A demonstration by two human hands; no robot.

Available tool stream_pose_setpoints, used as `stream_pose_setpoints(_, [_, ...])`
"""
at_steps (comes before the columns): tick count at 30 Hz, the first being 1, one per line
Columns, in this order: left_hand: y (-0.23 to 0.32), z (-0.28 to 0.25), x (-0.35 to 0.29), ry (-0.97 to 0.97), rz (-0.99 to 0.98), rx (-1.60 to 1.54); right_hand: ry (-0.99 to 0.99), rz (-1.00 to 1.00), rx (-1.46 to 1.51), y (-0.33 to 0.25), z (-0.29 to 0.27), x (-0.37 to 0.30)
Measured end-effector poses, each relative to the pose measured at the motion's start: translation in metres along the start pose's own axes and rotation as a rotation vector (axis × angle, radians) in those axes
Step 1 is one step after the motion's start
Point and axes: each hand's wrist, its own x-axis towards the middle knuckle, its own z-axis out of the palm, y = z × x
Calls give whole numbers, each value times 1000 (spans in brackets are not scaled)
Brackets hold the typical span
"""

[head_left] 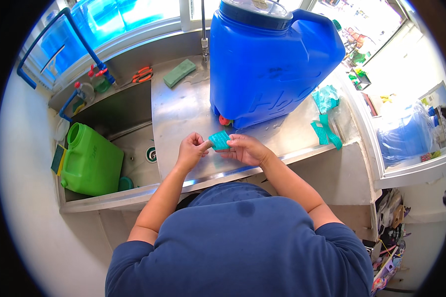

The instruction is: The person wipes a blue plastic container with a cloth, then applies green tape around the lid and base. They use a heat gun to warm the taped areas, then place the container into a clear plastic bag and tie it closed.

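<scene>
Between my two hands is a small teal printed plastic piece, flat and roughly square [219,140]. My left hand [191,150] pinches its left edge between thumb and fingers. At its right edge, my right hand [249,150] grips it with the thumb on top and fingers curled below. Just beyond stands a big blue water container [265,69] with a dark lid and a side handle. A red tap [225,121] at its base is close to my fingers. More teal printed plastic strips [326,132] lie to its right, beside a crumpled clear and teal plastic wrapper [326,99].
A steel counter [183,111] adjoins a sink basin [139,133] on the left, where a green jerrycan [94,158] stands. Behind lie a green block [180,73] and orange-handled pliers [142,74]. Blue pipes [84,42] with red valves rise at the far left.
</scene>
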Motion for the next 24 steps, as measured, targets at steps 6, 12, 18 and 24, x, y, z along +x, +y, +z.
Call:
stream_pose_setpoints(6, [5,0,0,-65,-13,-115,242,18,-604,0,7,6])
stream_pose_setpoints(12, [1,15,6,-118,-29,-404,293,-293,-1243,9,5,13])
stream_pose_setpoints(18, [-10,9,28,-138,192,-148,308,-141,-885,5,1,11])
stream_pose_setpoints(24, [-1,21,58,-85,518,98,375,-120,-672,6,-6,-11])
